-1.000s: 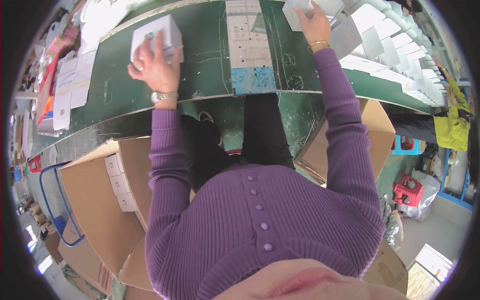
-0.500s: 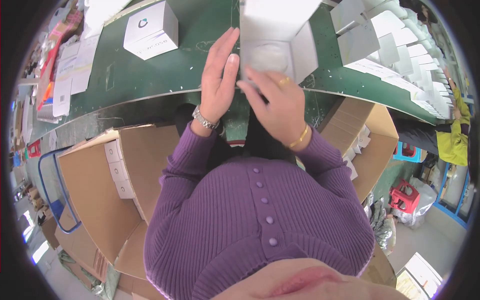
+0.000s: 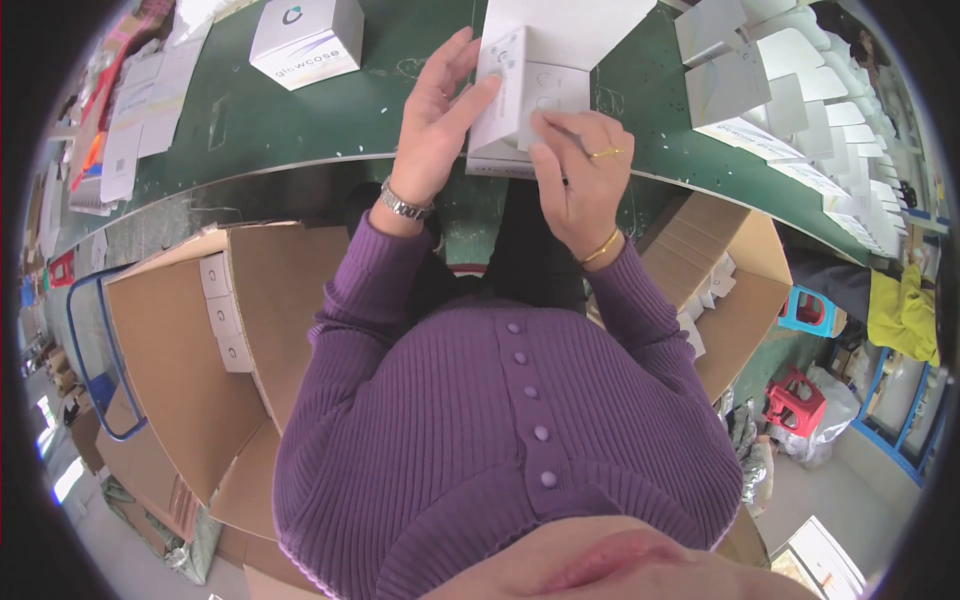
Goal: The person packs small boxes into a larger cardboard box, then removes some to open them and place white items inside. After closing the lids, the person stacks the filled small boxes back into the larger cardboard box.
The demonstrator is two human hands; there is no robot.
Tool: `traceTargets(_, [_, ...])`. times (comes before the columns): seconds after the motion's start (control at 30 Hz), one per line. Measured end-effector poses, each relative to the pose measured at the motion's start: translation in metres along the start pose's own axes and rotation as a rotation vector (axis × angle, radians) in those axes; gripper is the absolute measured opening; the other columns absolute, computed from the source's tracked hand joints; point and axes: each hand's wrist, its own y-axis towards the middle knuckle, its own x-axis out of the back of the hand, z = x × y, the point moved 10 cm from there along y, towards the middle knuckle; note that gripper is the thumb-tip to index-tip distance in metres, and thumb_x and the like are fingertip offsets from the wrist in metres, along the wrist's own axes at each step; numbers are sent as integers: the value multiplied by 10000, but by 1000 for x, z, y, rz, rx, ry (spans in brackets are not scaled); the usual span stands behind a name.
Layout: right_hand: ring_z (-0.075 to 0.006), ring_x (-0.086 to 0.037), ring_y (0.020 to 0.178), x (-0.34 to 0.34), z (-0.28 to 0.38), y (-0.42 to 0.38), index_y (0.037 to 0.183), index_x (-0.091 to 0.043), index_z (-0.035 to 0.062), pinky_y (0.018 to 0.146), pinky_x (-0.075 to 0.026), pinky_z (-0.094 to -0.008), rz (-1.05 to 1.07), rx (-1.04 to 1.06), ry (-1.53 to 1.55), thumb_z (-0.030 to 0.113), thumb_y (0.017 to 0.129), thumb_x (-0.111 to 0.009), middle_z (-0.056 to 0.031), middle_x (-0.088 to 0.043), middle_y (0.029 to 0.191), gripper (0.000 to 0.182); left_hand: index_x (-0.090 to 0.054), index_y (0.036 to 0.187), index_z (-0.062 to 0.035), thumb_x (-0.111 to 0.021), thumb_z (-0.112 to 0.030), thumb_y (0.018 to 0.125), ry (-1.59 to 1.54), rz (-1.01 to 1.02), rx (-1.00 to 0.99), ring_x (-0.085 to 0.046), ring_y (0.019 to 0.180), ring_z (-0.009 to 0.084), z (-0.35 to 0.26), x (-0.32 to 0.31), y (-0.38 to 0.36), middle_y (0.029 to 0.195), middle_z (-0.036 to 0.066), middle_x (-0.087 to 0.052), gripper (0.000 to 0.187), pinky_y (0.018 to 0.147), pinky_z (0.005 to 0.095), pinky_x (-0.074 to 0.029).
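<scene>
In front of me on the green table stands a white carton with its large lid flap raised at the back. A side flap with a printed logo leans inward on the left, and a white flap lies across the opening on the right. My left hand is at the carton's left, fingers stretched and thumb pressed against the leaning flap. My right hand has its fingers curled, with the index finger and thumb at the carton's near right edge. The inside is hidden.
A closed "glowcose" box stands to the left on the table. Flat printed cartons lie farther left. Rows of open white cartons stand at right. Cardboard boxes holding white boxes flank me.
Both side flaps have come inward, covering the clear round item that showed inside the carton. My left thumb has moved onto the left flap, and my right fingers have drawn to the near right edge.
</scene>
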Motion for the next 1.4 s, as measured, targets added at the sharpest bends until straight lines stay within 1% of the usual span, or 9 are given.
traceTargets(0.17, [-190,-633,839,-7,-24,0,749,-690,111,803,-476,-337,32,-114,19,60,995,-406,3,-736,897,379,-436,1471,-76,-682,-188,901,238,47,9,-523,1310,213,6,-5,6,1421,94,-550,631,1048,372,-485])
traceTargets(0.27, [-207,-665,645,-4,-65,20,1050,-493,92,590,-437,-274,-48,-643,457,242,1027,-509,-130,-723,817,153,-487,1380,-83,-685,-173,874,338,41,19,-553,1237,208,3,-4,11,1331,70,-583,551,993,365,-508])
traceTargets(0.37, [-179,-604,668,-25,-82,31,1454,-369,94,583,-458,-269,181,-882,665,508,1032,-321,-132,-727,846,594,-495,1323,-89,-668,-133,843,347,54,-11,-554,1194,219,2,-6,15,1275,68,-578,512,908,367,-527])
traceTargets(0.47, [-290,-665,898,-21,-71,34,1125,-507,167,819,-510,-367,236,-930,853,596,1042,-327,-229,-702,1011,472,-512,1284,-88,-627,-78,826,384,28,-70,-568,1111,193,-3,-7,15,1235,52,-575,472,794,323,-540])
traceTargets(0.67, [-187,-572,1003,-6,-46,8,1029,-718,78,911,-430,-320,264,-638,819,8,846,-611,-49,-648,1029,224,-627,1078,-195,-613,13,759,319,54,-312,-558,914,132,-12,-4,13,1083,-7,-568,382,726,243,-434])
traceTargets(0.77, [-205,-572,1098,-3,-36,-11,1173,-663,42,954,-470,-320,242,-514,656,-27,836,-740,-104,-647,1165,352,-630,1172,-178,-773,-68,736,252,198,-366,-574,1087,168,-14,-2,9,1182,22,-599,472,922,302,-489])
traceTargets(0.97, [-202,-586,840,12,-27,-20,1142,-710,44,653,-507,-259,-4,-162,258,42,826,-827,-123,-662,989,337,-512,1412,-127,-473,48,735,213,605,-423,-387,1399,291,-25,-14,-19,1505,132,-401,701,1090,411,-429])
traceTargets(1.03, [-209,-618,827,15,-24,-21,1085,-736,54,561,-472,-240,-47,-94,240,52,796,-855,-131,-676,951,312,-612,1273,-108,-602,4,865,203,557,-411,-360,1438,357,-26,-10,-25,1418,136,-498,423,1112,427,-447])
traceTargets(1.4, [-224,-588,726,17,-21,-30,1019,-772,80,538,-476,-283,-149,17,199,100,751,-898,-74,-601,777,296,-710,1066,-25,-661,-14,952,379,279,-832,-653,1128,389,-54,-1,-49,1135,179,-695,125,1081,531,-496])
